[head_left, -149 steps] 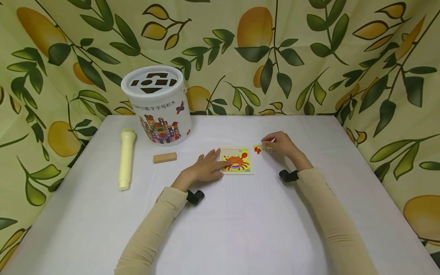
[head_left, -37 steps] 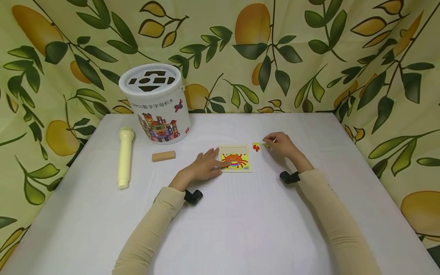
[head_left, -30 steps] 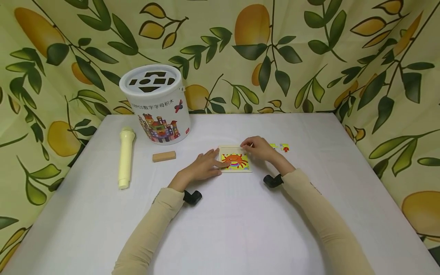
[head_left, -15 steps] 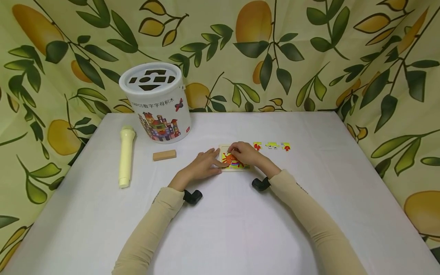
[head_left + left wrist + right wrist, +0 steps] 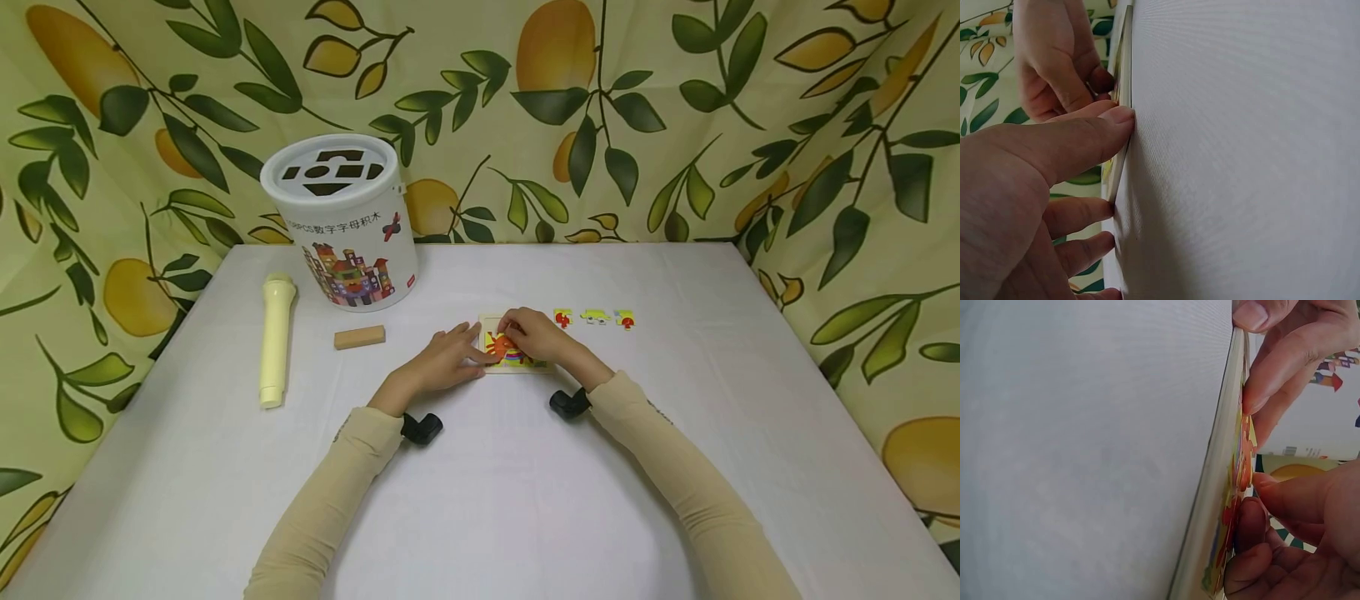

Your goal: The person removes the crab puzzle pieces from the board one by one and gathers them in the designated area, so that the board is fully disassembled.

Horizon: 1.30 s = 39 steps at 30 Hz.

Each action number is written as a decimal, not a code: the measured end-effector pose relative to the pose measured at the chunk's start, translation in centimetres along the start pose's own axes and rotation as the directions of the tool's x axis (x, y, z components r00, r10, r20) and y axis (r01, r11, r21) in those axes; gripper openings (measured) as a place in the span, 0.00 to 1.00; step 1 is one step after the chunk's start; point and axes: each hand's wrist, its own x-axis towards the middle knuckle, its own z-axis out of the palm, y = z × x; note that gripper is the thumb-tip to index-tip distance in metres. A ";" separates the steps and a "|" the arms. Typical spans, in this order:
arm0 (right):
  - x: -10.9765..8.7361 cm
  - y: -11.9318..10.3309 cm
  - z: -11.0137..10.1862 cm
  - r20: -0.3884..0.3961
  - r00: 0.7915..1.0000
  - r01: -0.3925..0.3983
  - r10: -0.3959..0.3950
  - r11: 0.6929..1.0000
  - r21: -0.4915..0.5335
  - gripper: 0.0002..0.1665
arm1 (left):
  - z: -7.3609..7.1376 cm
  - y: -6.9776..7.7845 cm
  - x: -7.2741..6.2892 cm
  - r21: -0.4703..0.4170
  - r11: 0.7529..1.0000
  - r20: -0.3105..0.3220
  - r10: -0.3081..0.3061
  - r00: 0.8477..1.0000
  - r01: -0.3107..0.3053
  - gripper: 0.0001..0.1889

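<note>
A jigsaw puzzle board (image 5: 517, 372) with a crab picture lies mid-table, with a pale wooden border. My left hand (image 5: 442, 360) holds it at the left side, thumb against the near edge (image 5: 1207, 487), other fingers along the left edge, and index finger reaching onto the picture. Over the picture, my right hand (image 5: 538, 335) pinches an orange-and-yellow puzzle piece (image 5: 1247, 453) that stands slightly proud of the board in the right wrist view. Much of the board's upper right is hidden under this hand. Both hands come close together in the left wrist view.
Three loose puzzle pieces lie in a row right of the board: a red one (image 5: 562, 318), a yellow one (image 5: 596, 317) and another with red (image 5: 624, 319). Leftward are a wooden block (image 5: 360, 337), a pale yellow microphone-shaped tube (image 5: 276, 342) and a white block bucket (image 5: 360, 242).
My right hand has moved left from the loose pieces onto the board, uncovering the row of three. The claw piece seen earlier at the board's upper right has come off. My left hand stays put.
</note>
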 end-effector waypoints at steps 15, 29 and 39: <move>0.1 0.4 0.0 -0.056 0.998 -0.013 0.018 0.997 0.082 0.07 | 0.0 0.1 0.1 0.005 1.000 0.008 0.004 1.000 -0.004 0.17; -0.2 0.8 -0.7 -0.094 0.995 -0.017 0.032 0.988 0.155 0.06 | 0.1 0.0 0.2 0.000 1.000 0.014 -0.003 1.000 0.003 0.16; -2.2 3.3 -5.2 -0.110 0.972 -0.163 0.206 0.937 0.309 0.10 | 0.2 -0.2 0.2 -0.009 1.000 0.018 -0.018 1.000 0.018 0.17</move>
